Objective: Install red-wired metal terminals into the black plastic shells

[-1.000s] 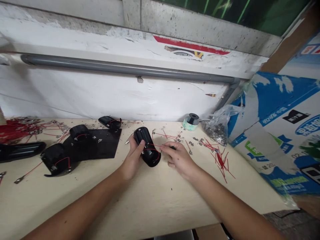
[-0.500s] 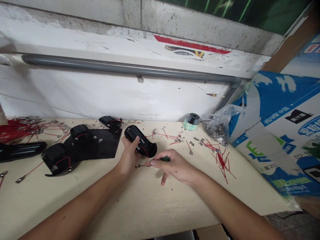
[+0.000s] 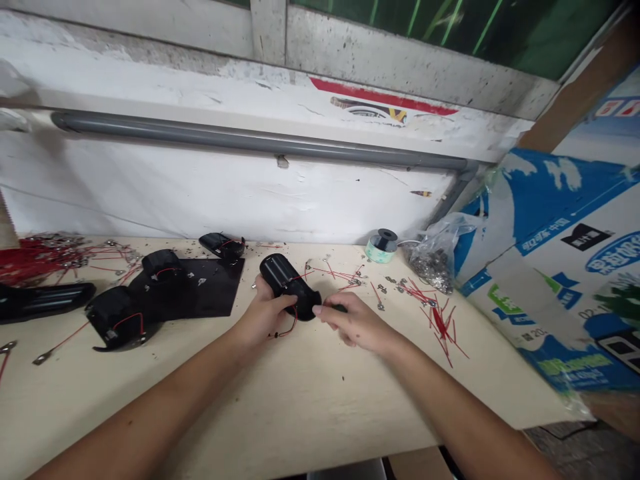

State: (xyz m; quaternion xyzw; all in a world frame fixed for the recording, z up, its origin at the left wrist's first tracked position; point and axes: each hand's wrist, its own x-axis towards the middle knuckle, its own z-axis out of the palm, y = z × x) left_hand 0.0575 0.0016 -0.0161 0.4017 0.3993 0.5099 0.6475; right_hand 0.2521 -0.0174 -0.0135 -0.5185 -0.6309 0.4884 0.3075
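Note:
My left hand (image 3: 264, 313) grips a black plastic housing (image 3: 287, 283) over the middle of the cream table (image 3: 300, 400), thumb across its near side. A thin red wire (image 3: 285, 328) loops out below it. My right hand (image 3: 353, 323) is closed on a small dark green-handled tool (image 3: 339, 309) whose tip meets the housing's right end. Loose red wires with metal tabs (image 3: 340, 275) lie just behind the housing.
Several black housings (image 3: 115, 317) and a black sheet (image 3: 200, 287) lie at left, with a red wire pile (image 3: 35, 257) beyond. A solder spool (image 3: 381, 243), a bag of metal parts (image 3: 435, 257), cut red wires (image 3: 440, 323) and a blue-white carton (image 3: 565, 267) sit right.
My left hand turned the housing and brought it back toward the middle. My right hand rose from the table and moved the tool up against the housing's right end.

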